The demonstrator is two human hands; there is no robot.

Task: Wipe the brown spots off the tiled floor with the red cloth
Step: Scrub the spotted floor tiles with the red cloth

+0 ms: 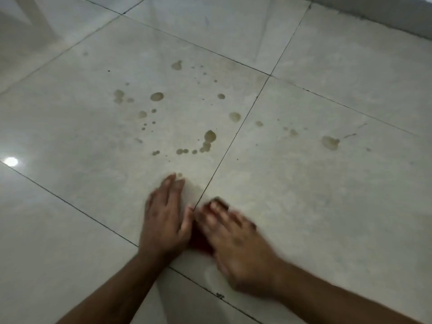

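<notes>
Near centre, left hand: the left hand (164,218) lies flat on the pale glossy tiled floor (327,195), fingers straight and together, pointing to the far side, holding nothing.
Right hand: the right hand (233,239) is blurred; its spread fingers press flat on the red cloth (198,240), which lies on the floor just right of the left hand.
Red cloth: mostly hidden under the right hand; a dark red patch shows between the two hands, and a darker edge shows past the fingertips on the far side.
Brown spots: round brown liquid spots (156,96) are scattered over the tile beyond the hands, from small dots to larger drops; one small dot sits just beside the left fingertips. More spots, among them a larger blotch (330,142), lie on the next tile to the right.
Edges: dark grout lines (236,134) cross the floor; one runs from the far right down to the gap between the hands. A grey wall base (385,15) borders the floor at the far right corner.
Open room: bare tile lies to the right of the hands and to the near left, where a bright light reflection (11,161) shines.
Containers: I cannot see any.
</notes>
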